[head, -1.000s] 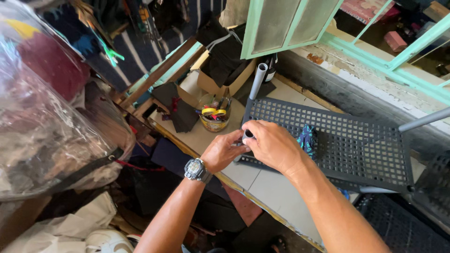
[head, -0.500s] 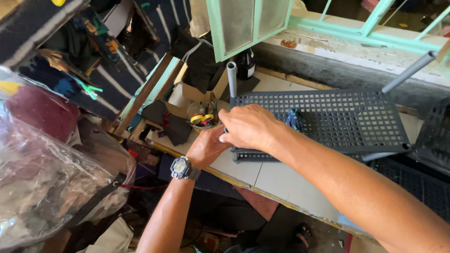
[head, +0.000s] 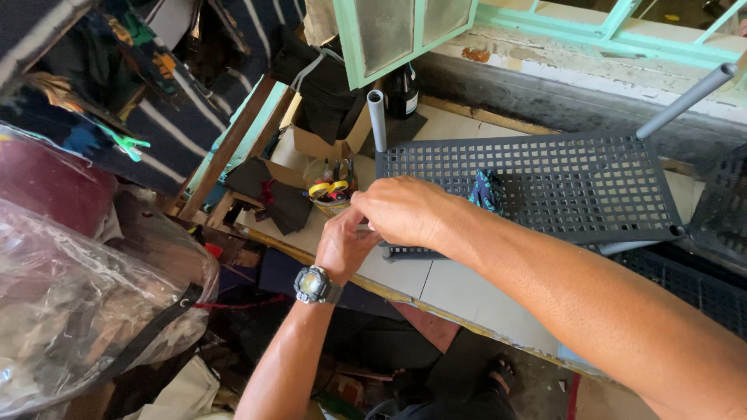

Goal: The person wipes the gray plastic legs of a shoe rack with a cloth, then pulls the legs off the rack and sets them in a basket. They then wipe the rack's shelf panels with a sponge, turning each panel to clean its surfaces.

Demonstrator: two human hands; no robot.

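While both hands meet at near-left corner of grey lattice shelf [head: 545, 187], right hand [head: 405, 210] curls over corner, left hand [head: 346, 245] beneath, grip hidden; shelf's long axis runs rightward away from hands, grey tube leg [head: 377, 120] just beyond knuckles.

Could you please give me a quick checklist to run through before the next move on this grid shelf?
1. Both hands at the near-left corner of the grid shelf: ok; left hand, right hand.
2. Corner joint visible: not ok, the hands cover it.
3. Far-left grey tube upright: ok.
4. Far-right tube fitted: ok, it leans outward.
5. Shelf resting on the table: ok.
6. Scissors cup apart from shelf: ok.
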